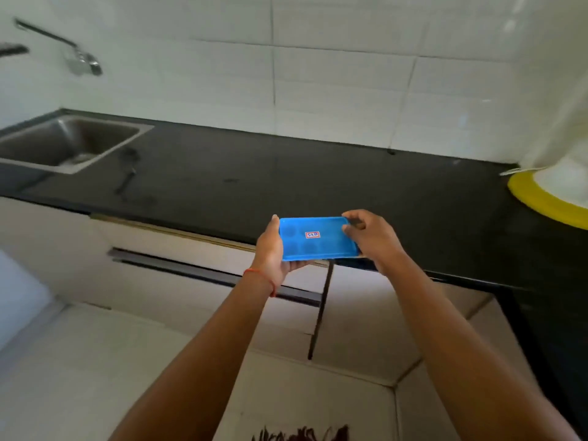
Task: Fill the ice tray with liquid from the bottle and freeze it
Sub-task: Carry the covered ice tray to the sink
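A blue ice tray (pixel 313 238) with a lid and a small red-framed label on top is held level in the air over the front edge of the black counter (pixel 286 176). My left hand (pixel 270 253) grips its left short end, fingers underneath. My right hand (pixel 372 238) grips its right end, thumb on top. Round cup shapes show faintly through the lid. No bottle is in view.
A steel sink (pixel 68 143) is set into the counter at the far left, with a tap (pixel 84 63) on the tiled wall above it. A dark utensil (pixel 127 173) lies beside the sink. A white and yellow object (pixel 550 198) stands at the counter's right end. White cabinet drawers are below.
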The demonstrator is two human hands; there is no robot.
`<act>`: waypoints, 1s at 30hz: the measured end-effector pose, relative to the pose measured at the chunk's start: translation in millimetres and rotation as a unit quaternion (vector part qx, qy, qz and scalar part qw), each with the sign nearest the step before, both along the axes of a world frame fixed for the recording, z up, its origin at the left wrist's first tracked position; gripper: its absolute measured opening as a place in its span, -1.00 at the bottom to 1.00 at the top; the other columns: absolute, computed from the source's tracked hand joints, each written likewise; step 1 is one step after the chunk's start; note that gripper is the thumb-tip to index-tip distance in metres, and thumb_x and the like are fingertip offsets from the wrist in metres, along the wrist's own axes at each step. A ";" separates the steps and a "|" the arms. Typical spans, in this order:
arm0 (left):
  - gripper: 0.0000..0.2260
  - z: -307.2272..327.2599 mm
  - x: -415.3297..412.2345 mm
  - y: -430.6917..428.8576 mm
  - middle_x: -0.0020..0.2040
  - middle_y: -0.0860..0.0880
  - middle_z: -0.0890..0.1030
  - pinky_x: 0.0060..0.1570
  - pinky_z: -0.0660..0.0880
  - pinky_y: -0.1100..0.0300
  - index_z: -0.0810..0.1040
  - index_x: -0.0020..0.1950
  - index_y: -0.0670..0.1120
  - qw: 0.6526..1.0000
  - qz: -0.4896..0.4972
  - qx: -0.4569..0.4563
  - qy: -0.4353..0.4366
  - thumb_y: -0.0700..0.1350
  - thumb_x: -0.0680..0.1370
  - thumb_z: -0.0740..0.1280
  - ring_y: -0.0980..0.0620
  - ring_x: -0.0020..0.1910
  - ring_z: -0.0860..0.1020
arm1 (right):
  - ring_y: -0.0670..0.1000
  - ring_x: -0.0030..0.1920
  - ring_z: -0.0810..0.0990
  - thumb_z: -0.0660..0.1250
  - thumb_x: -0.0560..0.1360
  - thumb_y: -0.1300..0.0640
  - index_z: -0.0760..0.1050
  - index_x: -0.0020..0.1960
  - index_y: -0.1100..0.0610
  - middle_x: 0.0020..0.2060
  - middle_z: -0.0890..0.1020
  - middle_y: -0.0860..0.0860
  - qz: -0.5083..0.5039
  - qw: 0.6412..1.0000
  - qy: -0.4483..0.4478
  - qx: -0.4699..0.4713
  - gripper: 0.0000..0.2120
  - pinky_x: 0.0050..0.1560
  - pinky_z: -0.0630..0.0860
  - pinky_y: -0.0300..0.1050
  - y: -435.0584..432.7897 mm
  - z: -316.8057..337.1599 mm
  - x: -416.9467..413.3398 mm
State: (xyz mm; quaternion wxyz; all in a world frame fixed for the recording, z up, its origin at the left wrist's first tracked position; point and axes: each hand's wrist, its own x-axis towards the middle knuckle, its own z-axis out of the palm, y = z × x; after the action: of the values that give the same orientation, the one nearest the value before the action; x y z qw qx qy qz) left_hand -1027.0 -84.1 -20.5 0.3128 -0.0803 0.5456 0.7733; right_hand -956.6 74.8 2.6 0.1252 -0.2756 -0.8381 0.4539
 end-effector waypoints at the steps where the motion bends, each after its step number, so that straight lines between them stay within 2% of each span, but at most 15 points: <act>1: -0.59 0.1 -17.8 -17.1 0.03 -0.17 0.64 -0.15 0.61 -0.04 0.50 0.15 -0.05 1.000 0.015 0.003 -0.002 0.21 0.60 0.07 -0.13 -0.01 0.64 | -0.07 0.00 0.54 0.28 0.55 0.11 0.43 0.27 0.02 0.08 0.54 -0.03 0.021 1.000 -0.001 0.000 -0.71 -0.22 0.55 -0.24 -13.5 -1.1 -24.9; 5: -0.56 -6.5 -89.8 -80.4 0.14 -0.20 0.61 -0.07 0.59 -0.05 0.45 0.27 -0.08 0.998 0.046 0.038 0.005 0.18 0.61 0.04 -0.17 0.07 0.61 | -0.07 -0.03 0.54 0.29 0.54 0.11 0.43 0.23 -0.01 0.02 0.53 -0.05 0.074 0.997 -0.013 0.005 -0.74 -0.25 0.54 -0.25 -69.6 -6.0 -118.5; 8: -0.55 -7.9 -144.9 -134.7 0.13 -0.20 0.61 -0.18 0.61 0.01 0.44 0.30 -0.09 0.997 0.053 0.049 0.021 0.19 0.62 0.04 -0.13 0.00 0.64 | -0.06 -0.01 0.53 0.29 0.54 0.13 0.42 0.21 -0.01 0.03 0.51 -0.05 0.099 0.995 -0.006 -0.003 -0.75 -0.25 0.53 -0.26 -118.9 -8.9 -183.6; 11: -0.55 -6.3 -199.5 -191.7 0.03 -0.17 0.65 -0.29 0.62 0.07 0.45 0.28 -0.09 0.996 0.065 0.048 0.026 0.20 0.61 0.05 -0.07 -0.14 0.68 | -0.07 -0.04 0.53 0.29 0.54 0.14 0.42 0.20 -0.01 0.04 0.50 -0.05 0.130 0.991 -0.013 -0.026 -0.75 -0.33 0.49 -0.29 -169.3 -7.5 -241.6; 15: -0.53 -0.8 -268.3 -256.0 0.12 -0.19 0.63 -0.32 0.61 0.07 0.45 0.30 -0.09 0.996 0.071 0.034 0.028 0.20 0.60 0.06 -0.12 -0.04 0.65 | -0.05 -0.01 0.55 0.29 0.54 0.17 0.40 0.21 0.01 0.08 0.51 -0.02 0.153 0.985 -0.015 -0.075 -0.74 -0.35 0.52 -0.27 -227.4 -5.8 -310.4; 18: -0.53 -8.7 -315.8 -289.2 0.12 -0.19 0.63 -0.27 0.61 0.04 0.46 0.30 -0.09 0.995 0.091 0.039 0.019 0.21 0.60 0.05 -0.15 0.02 0.64 | -0.04 0.03 0.54 0.29 0.54 0.17 0.40 0.21 0.02 0.09 0.50 -0.01 0.172 0.982 -0.032 -0.073 -0.73 -0.32 0.52 -0.25 -262.1 -3.2 -359.3; 19: -0.53 -13.4 -351.8 -305.9 0.11 -0.18 0.64 -0.25 0.61 0.04 0.47 0.29 -0.08 0.994 0.100 0.043 0.013 0.21 0.60 0.05 -0.15 0.02 0.64 | -0.04 0.03 0.54 0.30 0.54 0.17 0.41 0.21 0.02 0.09 0.50 -0.01 0.176 0.981 -0.031 -0.070 -0.74 -0.32 0.53 -0.24 -280.5 -5.8 -403.0; 22: -0.55 -14.3 -386.6 -320.1 0.06 -0.17 0.66 -0.23 0.61 0.01 0.49 0.24 -0.07 0.992 0.106 0.062 0.003 0.20 0.60 0.05 -0.15 -0.01 0.66 | 0.00 0.04 0.56 0.30 0.54 0.18 0.42 0.20 0.03 0.09 0.53 0.02 0.186 0.979 -0.026 -0.076 -0.75 -0.30 0.55 -0.19 -293.5 -2.1 -439.9; 28: -0.60 -9.7 -497.3 -365.2 0.16 -0.20 0.60 -0.10 0.57 -0.07 0.49 0.17 -0.07 0.990 0.131 0.059 -0.014 0.17 0.62 0.03 -0.18 0.08 0.60 | 0.01 0.04 0.57 0.29 0.54 0.17 0.43 0.21 0.03 0.10 0.53 0.04 0.212 0.972 -0.032 -0.099 -0.75 -0.21 0.60 -0.12 -337.0 -10.4 -557.9; 30: -0.57 -7.9 -532.3 -380.9 0.15 -0.21 0.60 -0.03 0.55 -0.10 0.49 0.18 -0.09 0.989 0.133 0.059 -0.016 0.17 0.62 0.01 -0.20 0.11 0.58 | -0.01 0.00 0.58 0.29 0.54 0.17 0.43 0.19 0.03 0.08 0.54 0.04 0.218 0.969 -0.036 -0.111 -0.76 -0.26 0.59 -0.15 -353.4 -9.1 -596.8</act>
State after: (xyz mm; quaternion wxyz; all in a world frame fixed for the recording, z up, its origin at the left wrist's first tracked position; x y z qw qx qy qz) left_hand -1559.3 -465.0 -28.4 0.2205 -0.1461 0.4783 0.8374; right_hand -1553.4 -278.6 -6.6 -0.0382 -0.1143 -0.8262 0.5504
